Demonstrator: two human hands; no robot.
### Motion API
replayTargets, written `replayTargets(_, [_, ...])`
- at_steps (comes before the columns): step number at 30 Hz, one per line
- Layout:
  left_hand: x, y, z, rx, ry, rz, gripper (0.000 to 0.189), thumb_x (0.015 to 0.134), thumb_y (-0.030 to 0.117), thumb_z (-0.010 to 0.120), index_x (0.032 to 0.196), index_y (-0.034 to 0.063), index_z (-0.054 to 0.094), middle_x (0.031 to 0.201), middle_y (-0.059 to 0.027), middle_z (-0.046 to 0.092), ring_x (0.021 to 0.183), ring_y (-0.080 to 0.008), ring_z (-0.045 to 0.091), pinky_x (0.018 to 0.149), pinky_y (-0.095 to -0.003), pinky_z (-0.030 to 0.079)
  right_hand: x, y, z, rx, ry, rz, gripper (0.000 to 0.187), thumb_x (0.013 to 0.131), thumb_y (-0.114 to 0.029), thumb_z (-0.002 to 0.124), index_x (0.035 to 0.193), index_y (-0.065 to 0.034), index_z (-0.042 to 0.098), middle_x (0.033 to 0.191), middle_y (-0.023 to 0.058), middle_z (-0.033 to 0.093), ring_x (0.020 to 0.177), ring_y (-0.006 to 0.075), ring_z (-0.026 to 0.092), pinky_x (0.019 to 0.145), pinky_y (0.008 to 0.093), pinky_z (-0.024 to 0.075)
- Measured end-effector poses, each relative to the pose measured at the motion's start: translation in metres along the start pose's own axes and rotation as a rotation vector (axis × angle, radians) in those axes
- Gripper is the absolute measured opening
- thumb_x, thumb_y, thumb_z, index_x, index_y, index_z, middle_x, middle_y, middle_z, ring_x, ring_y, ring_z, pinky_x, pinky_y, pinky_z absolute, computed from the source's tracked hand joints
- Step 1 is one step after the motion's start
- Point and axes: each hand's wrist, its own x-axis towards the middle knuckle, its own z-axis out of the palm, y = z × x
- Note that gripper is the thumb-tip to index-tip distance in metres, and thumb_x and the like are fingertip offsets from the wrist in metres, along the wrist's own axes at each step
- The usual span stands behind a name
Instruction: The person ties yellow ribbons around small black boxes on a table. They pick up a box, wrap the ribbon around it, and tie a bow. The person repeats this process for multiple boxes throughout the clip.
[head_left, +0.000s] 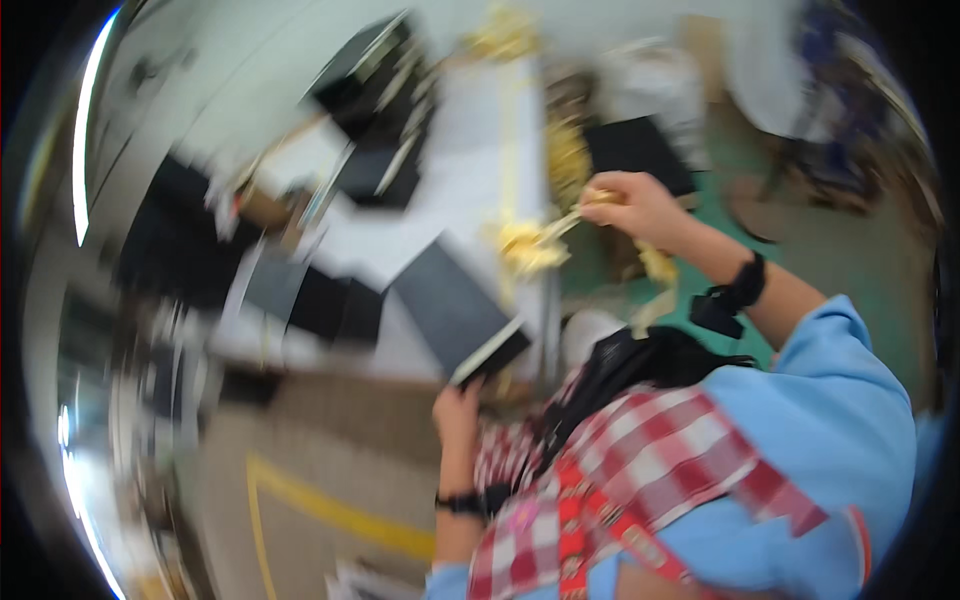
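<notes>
My left hand (456, 412) grips the near corner of a dark grey, flat book-like block (454, 300) with a pale edge; blur hides whether it is a book or a box. The block is tilted over the white worktable (472, 165). Off the table's right edge, my right hand (637, 206) is closed on a pale yellow strip (559, 227), which reaches towards a crumpled yellow bunch (529, 247) at that edge. Another yellow strip (656, 281) dangles below my right wrist.
Dark blocks stand in a stack (375, 105) at the table's far left. More dark pieces (322, 304) lie at its near left. Right of the table are a black block (637, 154), yellow scraps (566, 161) and a white bag (652, 90). A round stool (754, 206) stands farther right.
</notes>
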Motion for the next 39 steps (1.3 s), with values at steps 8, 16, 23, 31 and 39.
replayTargets(8, [-0.035,-0.014,-0.015,-0.184,0.239,0.101,0.028,0.084,0.020,0.058,0.103,0.0000,0.059,0.095,-0.0192,0.064,0.089,-0.0328,0.063,0.075,-0.0376,0.048,0.000,-0.029,0.160,0.044,-0.575,-0.451,0.016,0.078,-0.012,0.066,0.088,-0.0003,0.065,0.084,0.0096,0.060,0.078,0.0230,0.057,0.072,0.0299,0.0447])
replayTargets(16, [-0.052,0.042,-0.049,-0.510,0.099,0.038,0.019,0.084,0.014,0.061,0.093,-0.0026,0.064,0.078,-0.0032,0.064,0.072,-0.0095,0.058,0.066,-0.0228,0.046,-0.008,-0.047,0.181,0.307,-0.820,-0.088,0.021,0.087,-0.014,0.058,0.100,0.0020,0.064,0.082,0.0045,0.065,0.075,0.0075,0.056,0.070,0.0236,0.0459])
replayTargets(23, [-0.035,0.033,-0.047,-0.650,0.190,-0.076,0.014,0.082,0.008,0.062,0.091,-0.0015,0.065,0.072,-0.0013,0.061,0.061,-0.0073,0.054,0.055,-0.0200,0.043,-0.003,-0.028,0.160,0.119,-0.688,-0.049,0.033,0.082,-0.018,0.064,0.110,-0.0010,0.059,0.082,0.0069,0.063,0.074,0.0125,0.056,0.068,0.0275,0.0451])
replayTargets(31, [-0.014,0.041,-0.071,-0.837,0.329,0.116,0.025,0.089,0.023,0.057,0.097,0.0004,0.063,0.080,-0.0028,0.062,0.071,-0.0083,0.056,0.064,-0.0205,0.043,-0.001,-0.030,0.200,-0.105,-0.601,-0.596,0.040,0.067,-0.020,0.075,0.098,-0.0074,0.052,0.091,0.0108,0.057,0.085,0.0324,0.057,0.073,0.0394,0.0457])
replayTargets(39, [-0.022,-0.009,-0.054,-0.642,0.122,-0.102,0.037,0.077,0.002,0.059,0.113,0.0008,0.054,0.105,-0.0077,0.059,0.095,-0.0143,0.057,0.080,-0.0274,0.047,-0.006,-0.025,0.219,-0.206,-0.597,-0.642,0.028,0.072,-0.013,0.067,0.093,-0.0075,0.049,0.087,0.0087,0.056,0.077,0.0317,0.058,0.064,0.0405,0.0464])
